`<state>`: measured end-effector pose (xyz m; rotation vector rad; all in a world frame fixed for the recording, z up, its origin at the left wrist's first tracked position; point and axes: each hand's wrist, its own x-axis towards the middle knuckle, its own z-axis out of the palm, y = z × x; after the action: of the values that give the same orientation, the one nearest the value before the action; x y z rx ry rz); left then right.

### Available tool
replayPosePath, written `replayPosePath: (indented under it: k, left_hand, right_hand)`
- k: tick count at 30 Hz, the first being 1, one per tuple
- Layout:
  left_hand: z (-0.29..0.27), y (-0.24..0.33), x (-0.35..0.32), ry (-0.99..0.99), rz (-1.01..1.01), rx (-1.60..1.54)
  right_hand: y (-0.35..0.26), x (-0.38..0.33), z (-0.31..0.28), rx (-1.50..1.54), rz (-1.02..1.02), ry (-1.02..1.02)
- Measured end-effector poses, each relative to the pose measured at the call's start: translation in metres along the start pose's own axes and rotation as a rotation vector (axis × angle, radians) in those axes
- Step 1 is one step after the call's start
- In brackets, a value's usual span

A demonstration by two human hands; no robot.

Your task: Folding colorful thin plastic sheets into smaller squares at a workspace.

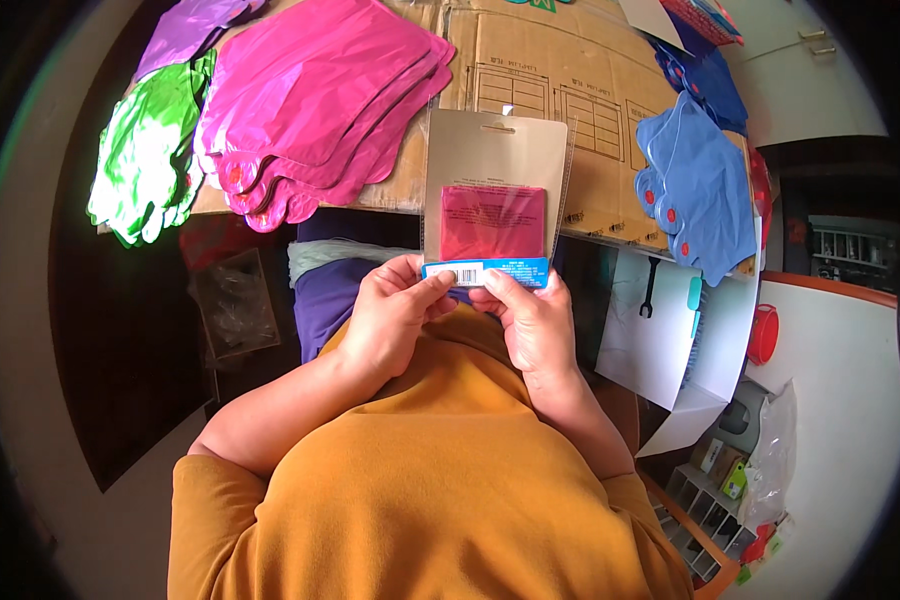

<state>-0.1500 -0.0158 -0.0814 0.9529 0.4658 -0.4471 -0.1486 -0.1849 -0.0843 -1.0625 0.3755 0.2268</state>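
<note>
Forearms angled inward; left hand, right hand pinch package bottom; thumbs atop

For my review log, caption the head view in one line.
Left hand and right hand hold a flat package by its blue end, near shiny pink sheets on cardboard.

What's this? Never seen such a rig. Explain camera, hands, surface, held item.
No machine: a person works bare-handed. The picture comes from a fisheye camera on their head, looking down, so straight edges bend and their mustard shirt fills the bottom. The left hand and right hand hold a flat packet by its blue-and-white lower end; a folded pink piece shows inside. Beyond is cardboard with pink sheets on it, green sheets and purple sheeting further left, blue sheets at right.
</note>
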Motion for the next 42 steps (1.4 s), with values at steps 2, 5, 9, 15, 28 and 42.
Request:
replayPosePath:
  k: [2, 5, 9, 15, 28, 42]
  left_hand:
    - [0.000, 0.001, 0.001, 0.011, 0.001, 0.030]
    - [0.005, 0.003, 0.001, 0.051, 0.011, 0.071]
    - [0.006, 0.004, 0.004, 0.058, 0.034, 0.067]
    - [0.006, 0.010, -0.001, 0.071, 0.117, 0.166]
    - [0.008, 0.017, 0.013, 0.002, 0.134, 0.081]
    - [0.022, 0.036, 0.014, -0.129, 0.010, -0.063]
  right_hand:
    - [0.000, 0.000, 0.001, -0.025, -0.012, -0.002]
    - [0.000, -0.001, 0.002, -0.055, -0.028, 0.012]
    - [-0.005, -0.003, 0.006, -0.082, -0.010, 0.042]
    - [-0.006, 0.002, -0.003, -0.052, 0.019, 0.011]
    - [0.003, -0.007, 0.004, -0.481, -0.670, 0.236]
    - [-0.050, 0.014, -0.011, -1.721, -1.645, -0.084]
